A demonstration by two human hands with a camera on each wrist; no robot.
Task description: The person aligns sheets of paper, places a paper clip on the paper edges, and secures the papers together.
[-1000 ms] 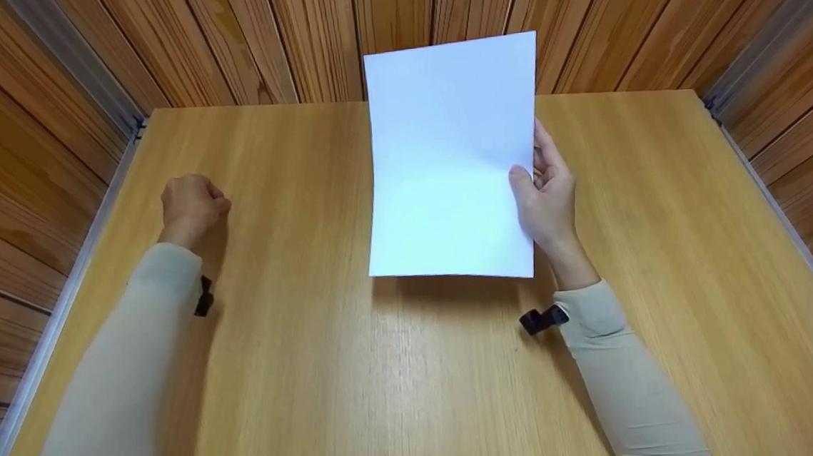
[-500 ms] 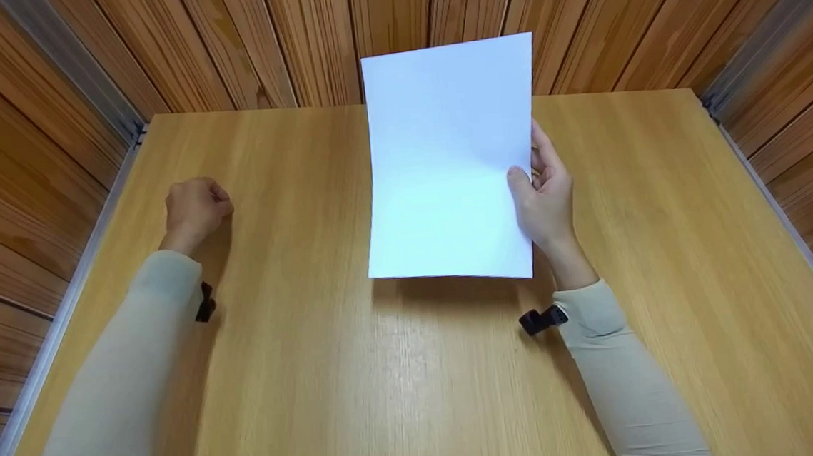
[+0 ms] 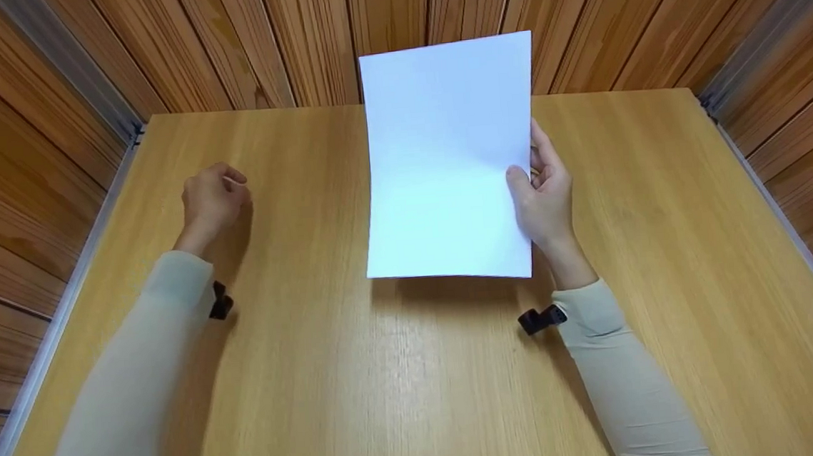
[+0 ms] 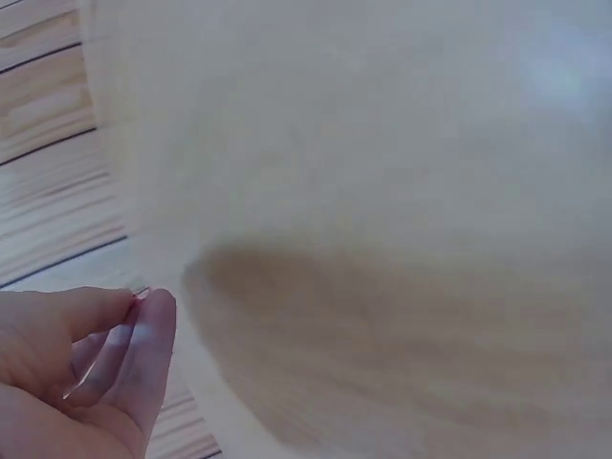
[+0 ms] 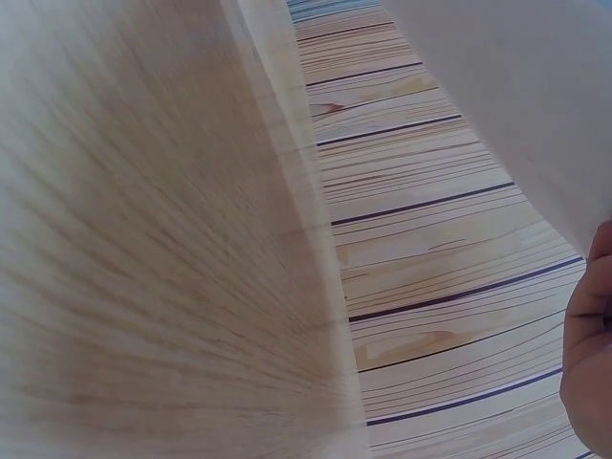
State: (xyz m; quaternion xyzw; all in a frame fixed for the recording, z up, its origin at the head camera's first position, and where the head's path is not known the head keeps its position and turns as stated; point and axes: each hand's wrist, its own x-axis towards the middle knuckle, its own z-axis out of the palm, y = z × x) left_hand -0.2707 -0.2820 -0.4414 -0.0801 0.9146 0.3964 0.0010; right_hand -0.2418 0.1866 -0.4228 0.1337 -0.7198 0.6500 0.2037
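In the head view a white sheet (image 3: 452, 160) stands raised above the table, tilted, its upper edge in front of the back wall. My right hand (image 3: 546, 197) grips its right edge, thumb on the front face and the other fingers partly hidden behind. The right wrist view shows part of that sheet (image 5: 535, 105) and the curled fingers (image 5: 591, 335) at the right edge. Off to the left, my left hand (image 3: 211, 199) hovers over the table with loosely bent fingers, apart from the sheet. In the left wrist view this hand (image 4: 96, 363) has thumb and fingertips close together; no held object can be made out.
The wooden table (image 3: 403, 385) stretches under both arms, with a shadow below the sheet. Wood-plank walls (image 3: 315, 41) stand behind it and at both sides, with grey metal strips in the corners. A small black device (image 3: 542, 319) is strapped at each wrist.
My left hand has moved slightly to the right, and its fingers have loosened from a tighter curl. The right hand and the sheet have hardly moved.
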